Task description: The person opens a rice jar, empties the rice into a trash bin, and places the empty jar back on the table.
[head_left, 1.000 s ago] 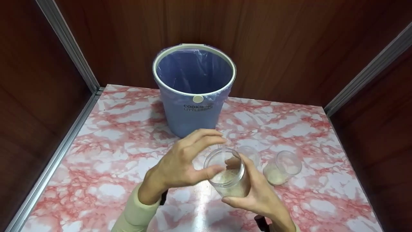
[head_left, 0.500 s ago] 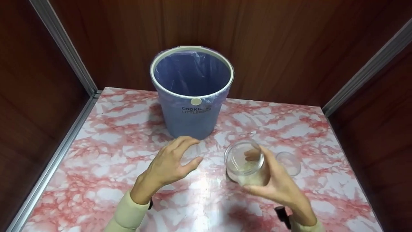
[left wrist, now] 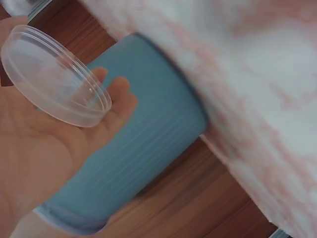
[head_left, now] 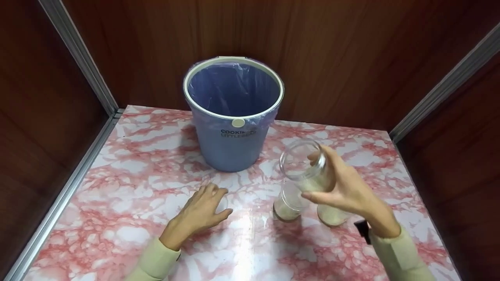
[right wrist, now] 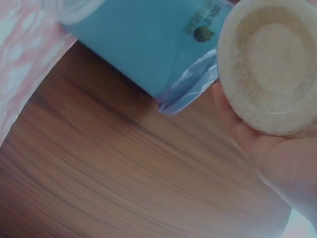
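Note:
My left hand [head_left: 198, 210] is low over the table, left of centre, and holds a clear plastic lid [left wrist: 52, 79]. In the left wrist view the lid's ridged rim shows between the fingers and thumb. My right hand [head_left: 353, 189] grips an open clear jar [head_left: 317, 179] from its right side, raised and slightly tilted. Pale grains cover the jar's base [right wrist: 277, 59] in the right wrist view. Below the held jar, a second clear jar [head_left: 287, 207] with pale contents stands on the table. A third such jar [head_left: 332, 214] is partly hidden by my right hand.
A blue bin [head_left: 232, 150] with a white rim and a plastic liner stands at the back of the red-and-white marbled table [head_left: 129, 168]. Dark wood panels [head_left: 332, 58] enclose the back and sides, with metal strips at the corners.
My left hand has drawn away from the jar's mouth, leftward and down, with the lid. My right hand has carried the jar right, then forward, over the standing jars.

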`<action>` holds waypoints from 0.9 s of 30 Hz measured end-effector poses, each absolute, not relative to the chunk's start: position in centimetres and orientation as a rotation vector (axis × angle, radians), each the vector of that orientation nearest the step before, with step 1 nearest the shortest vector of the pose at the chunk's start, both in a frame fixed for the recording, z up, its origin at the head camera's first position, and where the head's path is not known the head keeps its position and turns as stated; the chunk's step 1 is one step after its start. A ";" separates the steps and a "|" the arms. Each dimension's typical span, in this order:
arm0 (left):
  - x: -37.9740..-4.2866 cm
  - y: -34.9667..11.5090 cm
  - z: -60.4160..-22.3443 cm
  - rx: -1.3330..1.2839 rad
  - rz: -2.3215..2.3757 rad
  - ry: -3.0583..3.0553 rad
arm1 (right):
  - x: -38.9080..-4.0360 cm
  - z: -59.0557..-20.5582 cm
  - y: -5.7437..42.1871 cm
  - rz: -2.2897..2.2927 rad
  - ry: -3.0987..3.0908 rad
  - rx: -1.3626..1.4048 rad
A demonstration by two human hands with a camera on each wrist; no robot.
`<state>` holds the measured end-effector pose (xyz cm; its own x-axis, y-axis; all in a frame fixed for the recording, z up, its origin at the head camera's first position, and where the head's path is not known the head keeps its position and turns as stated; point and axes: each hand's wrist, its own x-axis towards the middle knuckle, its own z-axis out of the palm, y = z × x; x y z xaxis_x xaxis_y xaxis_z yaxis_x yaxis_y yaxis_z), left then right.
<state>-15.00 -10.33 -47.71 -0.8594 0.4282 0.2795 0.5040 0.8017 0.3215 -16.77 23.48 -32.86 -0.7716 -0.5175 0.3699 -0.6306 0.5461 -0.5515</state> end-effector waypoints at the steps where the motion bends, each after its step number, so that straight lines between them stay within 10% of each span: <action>1: -15.0 -10.4 -48.3 -0.723 -0.548 -2.789 | -17.1 -32.6 23.4 1.029 -2.631 0.975; 27: -15.3 -11.6 -53.3 -0.679 -0.332 -2.899 | -28.8 -24.8 20.9 0.506 -2.732 0.957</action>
